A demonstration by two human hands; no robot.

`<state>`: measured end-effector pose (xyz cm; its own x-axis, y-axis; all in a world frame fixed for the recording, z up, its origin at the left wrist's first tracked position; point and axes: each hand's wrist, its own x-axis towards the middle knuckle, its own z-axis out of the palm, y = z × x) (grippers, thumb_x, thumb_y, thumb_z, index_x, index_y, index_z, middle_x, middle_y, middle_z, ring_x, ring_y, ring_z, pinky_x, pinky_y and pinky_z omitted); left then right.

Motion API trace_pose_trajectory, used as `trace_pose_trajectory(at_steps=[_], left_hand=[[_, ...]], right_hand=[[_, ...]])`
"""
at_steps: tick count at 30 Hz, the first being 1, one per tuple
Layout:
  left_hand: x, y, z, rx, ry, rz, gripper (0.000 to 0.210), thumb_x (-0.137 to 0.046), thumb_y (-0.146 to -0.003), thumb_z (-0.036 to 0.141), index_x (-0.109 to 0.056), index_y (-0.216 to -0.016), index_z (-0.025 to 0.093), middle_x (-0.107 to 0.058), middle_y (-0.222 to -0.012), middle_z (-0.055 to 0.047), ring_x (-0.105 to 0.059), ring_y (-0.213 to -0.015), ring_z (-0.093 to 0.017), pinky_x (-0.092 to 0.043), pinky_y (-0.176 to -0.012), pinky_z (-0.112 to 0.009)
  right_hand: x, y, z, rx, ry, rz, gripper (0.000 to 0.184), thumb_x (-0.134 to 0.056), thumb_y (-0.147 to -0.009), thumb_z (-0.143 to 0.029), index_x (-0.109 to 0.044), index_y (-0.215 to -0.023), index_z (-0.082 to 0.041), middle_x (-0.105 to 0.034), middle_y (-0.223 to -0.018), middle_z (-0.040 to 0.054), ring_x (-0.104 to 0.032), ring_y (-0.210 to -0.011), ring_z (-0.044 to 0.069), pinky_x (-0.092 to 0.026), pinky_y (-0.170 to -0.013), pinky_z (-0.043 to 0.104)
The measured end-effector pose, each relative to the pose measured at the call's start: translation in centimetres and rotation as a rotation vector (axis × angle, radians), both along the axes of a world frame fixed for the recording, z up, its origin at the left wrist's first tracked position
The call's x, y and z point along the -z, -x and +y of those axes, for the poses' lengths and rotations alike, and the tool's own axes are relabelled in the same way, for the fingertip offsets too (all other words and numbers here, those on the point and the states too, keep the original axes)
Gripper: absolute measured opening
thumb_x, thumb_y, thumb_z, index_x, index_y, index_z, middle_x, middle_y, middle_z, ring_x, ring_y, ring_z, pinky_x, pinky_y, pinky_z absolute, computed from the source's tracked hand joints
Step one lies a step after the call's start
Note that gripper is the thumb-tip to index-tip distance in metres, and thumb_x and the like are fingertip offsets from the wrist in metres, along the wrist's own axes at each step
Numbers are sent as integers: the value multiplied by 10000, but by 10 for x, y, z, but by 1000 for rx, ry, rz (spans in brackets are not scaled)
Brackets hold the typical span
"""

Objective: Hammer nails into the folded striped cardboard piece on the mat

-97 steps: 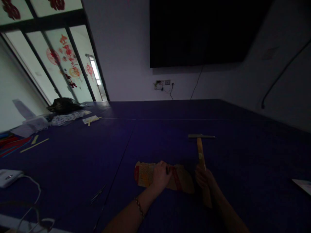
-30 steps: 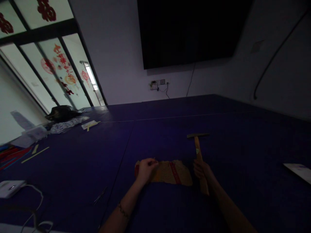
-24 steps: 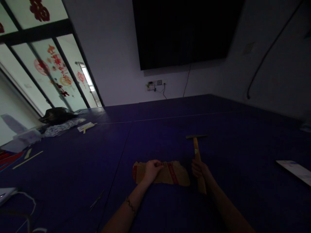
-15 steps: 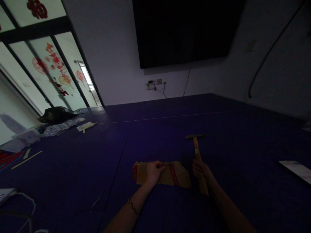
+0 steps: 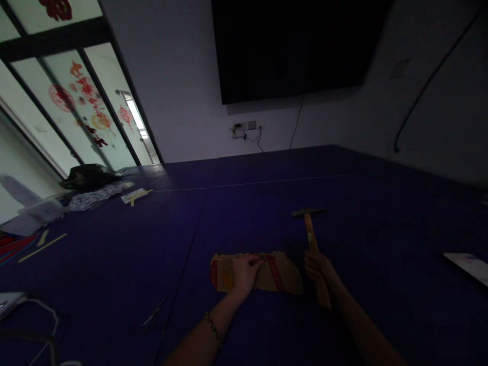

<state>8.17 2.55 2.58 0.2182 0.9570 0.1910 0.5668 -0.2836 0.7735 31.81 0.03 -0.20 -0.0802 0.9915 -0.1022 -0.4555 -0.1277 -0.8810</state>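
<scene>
A torn piece of brown cardboard (image 5: 287,277) with red stripes lies flat on the dark blue table (image 5: 244,218). My left hand (image 5: 246,272) rests on it, thumb and forefinger pinched together near its upper edge. Whatever sits in that pinch is too small and dark to make out. To the right, my right hand (image 5: 317,267) is wrapped round the wooden handle of a hammer (image 5: 311,234). The hammer's narrow metal head points away from me, beyond the cardboard's right end.
Tweezers (image 5: 154,314) lie left of my forearm. Farther left are a white device with a cable (image 5: 11,305), yellow strips (image 5: 41,248), plastic bags (image 5: 99,197) and a black bag (image 5: 89,176). A flat white object (image 5: 467,267) is at the right. Behind, a screen (image 5: 297,51) hangs on the wall.
The view has shifted slightly. Both hands, the cardboard and the hammer keep nearly the same places relative to each other.
</scene>
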Motion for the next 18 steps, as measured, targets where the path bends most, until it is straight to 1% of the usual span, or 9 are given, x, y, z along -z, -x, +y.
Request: trace_pose_trajectory(at_steps=[6, 10, 13, 18], left_hand=[[-2, 1, 0, -5, 21, -16, 107, -579, -709, 199, -679, -731, 173, -674, -777, -33, -589, -737, -153, -413, -724, -276], [-4, 2, -1, -26, 32, -17, 98, -589, -700, 177, -680, -732, 160, -678, -769, -37, -592, -721, -151, -414, -718, -271], [-5, 2, -3, -45, 25, -4, 94, -598, -693, 172, -679, -738, 155, -681, -767, -39, -592, -720, -154, -410, -716, -271], [-5, 3, -5, -6, 5, 16, 71, -609, -686, 182, -674, -714, 178, -673, -746, -21, -588, -720, -157, -401, -711, -277]], right_hand=[[7, -2, 5, 20, 18, 12, 437, -600, -621, -430, -267, -435, -216, -221, -301, -115, -184, -208, 25, -250, -213, 174], [8, -5, 7, -12, 27, 19, 456, -621, -576, -444, -254, -426, -218, -203, -290, -119, -153, -210, 20, -236, -206, 172], [8, -6, 8, -38, 27, 20, 460, -620, -569, -456, -253, -429, -216, -202, -292, -121, -142, -214, 15, -239, -207, 170], [9, -7, 10, -83, 24, 7, 486, -601, -579, -471, -219, -414, -220, -185, -290, -118, -157, -208, 21, -251, -206, 175]])
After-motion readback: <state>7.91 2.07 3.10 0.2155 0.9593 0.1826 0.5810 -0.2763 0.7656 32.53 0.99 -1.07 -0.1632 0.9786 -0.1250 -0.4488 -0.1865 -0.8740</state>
